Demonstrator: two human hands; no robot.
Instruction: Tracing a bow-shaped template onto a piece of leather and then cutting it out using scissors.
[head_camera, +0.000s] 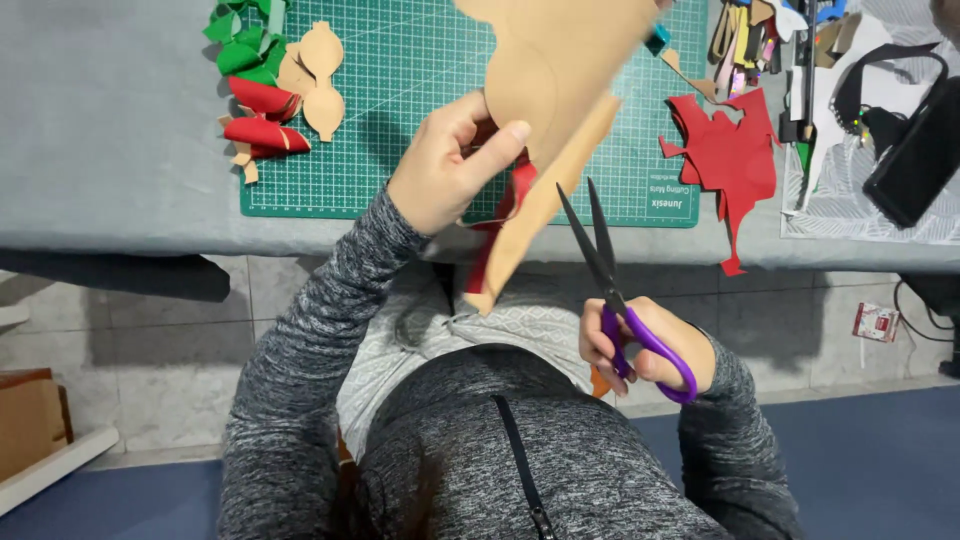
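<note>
The tan, leather-like sheet (555, 90) with a red backing is held up above the near edge of the green gridded cutting mat (420, 100), a long strip hanging toward 6 o'clock. The left hand (450, 160) pinches it between thumb and fingers. At 4 o'clock of the sheet, the right hand (645, 345) is clenched through the purple-handled scissors (615, 290), blades nearly closed and just clear of the strip. Judged step: mid-cut; continuing calls for opening the blades against the edge. A red offcut (730, 160) lies at 3 o'clock, and cut tan, red and green pieces (270, 90) at 9 o'clock.
</note>
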